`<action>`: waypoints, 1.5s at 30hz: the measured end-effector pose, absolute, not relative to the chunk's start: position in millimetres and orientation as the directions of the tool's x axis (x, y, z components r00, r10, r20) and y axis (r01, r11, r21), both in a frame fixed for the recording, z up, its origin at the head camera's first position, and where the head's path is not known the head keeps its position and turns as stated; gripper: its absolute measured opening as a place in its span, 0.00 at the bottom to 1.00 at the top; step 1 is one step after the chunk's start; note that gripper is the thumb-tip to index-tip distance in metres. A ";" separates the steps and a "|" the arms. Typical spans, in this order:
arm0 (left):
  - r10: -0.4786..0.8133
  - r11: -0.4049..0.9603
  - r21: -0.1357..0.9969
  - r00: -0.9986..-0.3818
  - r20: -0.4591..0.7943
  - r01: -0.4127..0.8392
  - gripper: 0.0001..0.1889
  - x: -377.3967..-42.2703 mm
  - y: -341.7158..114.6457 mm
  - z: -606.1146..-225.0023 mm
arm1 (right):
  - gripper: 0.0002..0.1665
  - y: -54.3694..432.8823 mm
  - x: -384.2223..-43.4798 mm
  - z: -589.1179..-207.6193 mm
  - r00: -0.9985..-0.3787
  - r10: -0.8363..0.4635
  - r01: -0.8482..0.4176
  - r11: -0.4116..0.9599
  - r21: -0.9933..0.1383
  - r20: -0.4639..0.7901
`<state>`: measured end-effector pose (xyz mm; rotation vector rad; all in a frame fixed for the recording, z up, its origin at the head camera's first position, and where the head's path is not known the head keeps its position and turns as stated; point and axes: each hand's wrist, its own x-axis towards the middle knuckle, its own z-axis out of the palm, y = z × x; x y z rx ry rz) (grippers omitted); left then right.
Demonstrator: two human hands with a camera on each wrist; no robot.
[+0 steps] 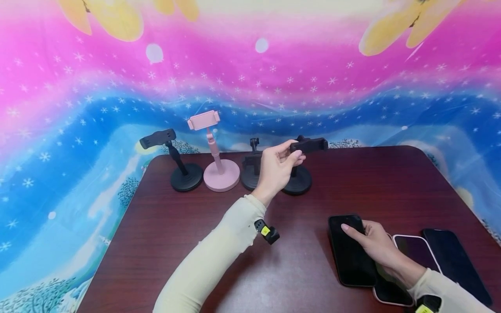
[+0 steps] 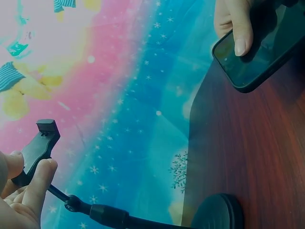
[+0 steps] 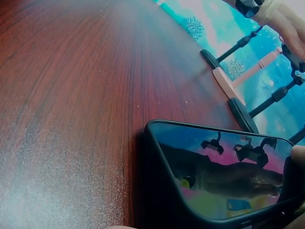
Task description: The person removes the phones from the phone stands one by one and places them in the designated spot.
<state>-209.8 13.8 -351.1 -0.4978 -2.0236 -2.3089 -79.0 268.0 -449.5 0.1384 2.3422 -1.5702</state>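
The rightmost black phone stand stands on the table, and my left hand pinches its clamp between thumb and fingers. In the left wrist view, the clamp is tilted at the end of its stem. My right hand grips a black phone with a dark screen, thumb over the front. The right wrist view shows reflections on the screen. My right hand's fingers are mostly hidden behind the phone.
Left of my left hand stand a black stand, a pink stand and another black stand, partly covered by the hand. Under and beside my right arm lie a light-rimmed phone, a dark phone and a partly covered phone.
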 end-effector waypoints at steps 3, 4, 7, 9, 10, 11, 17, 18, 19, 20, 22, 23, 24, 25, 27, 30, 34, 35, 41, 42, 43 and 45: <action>0.188 -0.150 0.962 -0.948 0.256 0.229 0.15 -209.6 15.6 -351.2 | 0.27 269.2 -78.9 -450.2 -0.949 -0.081 0.248 0.409 -0.878 -0.305; 0.190 -0.147 0.962 -0.948 0.256 0.230 0.15 -209.2 15.9 -351.1 | 0.26 269.7 -78.7 -450.6 -0.949 -0.081 0.248 0.406 -0.880 -0.305; 0.197 -0.133 0.963 -0.947 0.256 0.233 0.15 -207.9 16.9 -351.0 | 0.25 272.0 -77.1 -452.0 -0.940 -0.119 0.260 0.353 -0.899 -0.319; 0.200 -0.123 0.964 -0.946 0.257 0.236 0.15 -207.2 17.3 -351.3 | 0.24 274.1 -75.5 -453.0 -0.926 -0.175 0.277 0.290 -0.916 -0.335; 0.200 -0.116 0.964 -0.946 0.257 0.237 0.16 -206.8 17.3 -351.3 | 0.23 274.9 -74.8 -453.4 -0.917 -0.199 0.290 0.259 -0.921 -0.345; 0.200 -0.108 0.965 -0.945 0.257 0.240 0.16 -206.7 17.4 -351.4 | 0.23 275.7 -74.1 -453.7 -0.909 -0.226 0.300 0.230 -0.926 -0.351; 0.200 -0.087 0.968 -0.947 0.250 0.237 0.16 -205.6 17.1 -352.2 | 0.26 278.0 -73.6 -454.8 -0.905 -0.269 0.276 0.217 -0.936 -0.329; 0.199 -0.088 0.968 -0.948 0.246 0.233 0.16 -205.4 17.0 -352.4 | 0.27 278.3 -73.7 -455.0 -0.909 -0.265 0.266 0.227 -0.937 -0.323; 0.199 -0.089 0.969 -0.949 0.244 0.231 0.16 -205.3 16.9 -352.4 | 0.28 278.5 -73.8 -455.3 -0.912 -0.261 0.259 0.236 -0.937 -0.317; 0.199 -0.088 0.969 -0.950 0.242 0.229 0.16 -205.0 16.9 -352.4 | 0.29 279.0 -73.7 -455.6 -0.915 -0.259 0.247 0.250 -0.936 -0.311; 0.199 -0.083 0.970 -0.950 0.241 0.229 0.16 -204.8 17.1 -352.2 | 0.29 279.7 -73.8 -456.6 -0.920 -0.253 0.226 0.284 -0.932 -0.300; 0.198 -0.079 0.970 -0.950 0.241 0.230 0.16 -204.4 17.0 -352.0 | 0.29 280.0 -73.9 -457.0 -0.921 -0.250 0.218 0.303 -0.928 -0.298; 0.197 -0.074 0.970 -0.950 0.243 0.233 0.16 -204.1 17.1 -351.7 | 0.29 280.2 -74.2 -457.5 -0.924 -0.247 0.202 0.330 -0.922 -0.291; 0.197 -0.071 0.969 -0.949 0.246 0.236 0.15 -203.8 17.3 -351.3 | 0.29 280.3 -74.5 -457.9 -0.927 -0.244 0.190 0.352 -0.917 -0.286; 0.195 -0.058 0.969 -0.949 0.248 0.241 0.15 -203.1 17.6 -350.5 | 0.28 280.3 -75.4 -458.5 -0.932 -0.239 0.162 0.398 -0.903 -0.272; 0.192 -0.044 0.969 -0.950 0.247 0.243 0.15 -202.3 18.1 -349.6 | 0.27 279.3 -76.7 -459.1 -0.938 -0.226 0.149 0.428 -0.892 -0.264; 0.195 -0.032 0.971 -0.952 0.238 0.236 0.17 -202.2 17.6 -349.5 | 0.27 275.9 -77.8 -459.7 -0.940 -0.204 0.163 0.432 -0.887 -0.272; 0.197 -0.031 0.972 -0.951 0.236 0.235 0.17 -202.2 17.5 -349.4 | 0.27 274.8 -78.1 -459.5 -0.941 -0.197 0.165 0.440 -0.883 -0.275; 0.205 -0.019 0.972 -0.951 0.232 0.233 0.18 -202.3 16.6 -348.6 | 0.33 268.9 -79.9 -458.2 -0.968 -0.111 0.101 0.650 -0.754 -0.225; 0.205 -0.019 0.972 -0.951 0.231 0.232 0.18 -202.3 16.5 -348.4 | 0.33 268.3 -80.2 -458.5 -0.973 -0.099 0.087 0.678 -0.730 -0.208; 0.207 -0.020 0.973 -0.951 0.231 0.232 0.18 -202.3 16.3 -348.1 | 0.33 267.8 -80.3 -459.0 -0.976 -0.098 0.076 0.681 -0.729 -0.194; 0.210 -0.022 0.972 -0.950 0.232 0.233 0.18 -202.1 16.1 -347.5 | 0.31 267.3 -81.1 -460.1 -0.979 -0.103 0.059 0.676 -0.735 -0.174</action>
